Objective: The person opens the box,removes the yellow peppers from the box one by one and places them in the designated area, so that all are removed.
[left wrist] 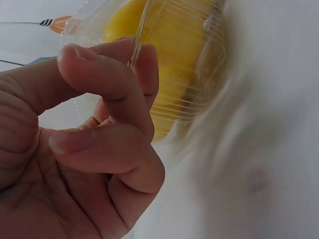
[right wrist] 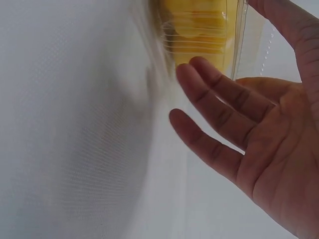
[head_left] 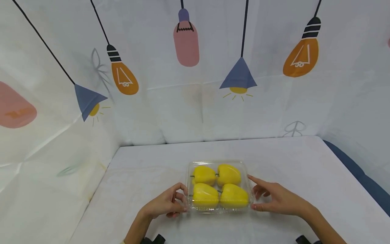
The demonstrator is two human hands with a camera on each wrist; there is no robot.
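A clear plastic box (head_left: pixel 220 210) lies on the white table with several yellow bell peppers (head_left: pixel 234 196) inside, their short dark stems pointing left. At its left edge my left hand (head_left: pixel 170 202) has its fingers curled, and in the left wrist view the fingertips (left wrist: pixel 147 67) pinch the thin rim. On the opposite side my right hand (head_left: pixel 275 198) touches the right edge with spread thumb and index finger. Its other fingers (right wrist: pixel 214 104) are loosely bent beside the box wall, holding nothing.
The white-covered table (head_left: pixel 146 162) reaches back to a white cloth backdrop (head_left: pixel 170 112) printed with lamps and bulbs. More cloth hangs along the left side. Something dark blue (head_left: pixel 359 169) shows past the table's right edge.
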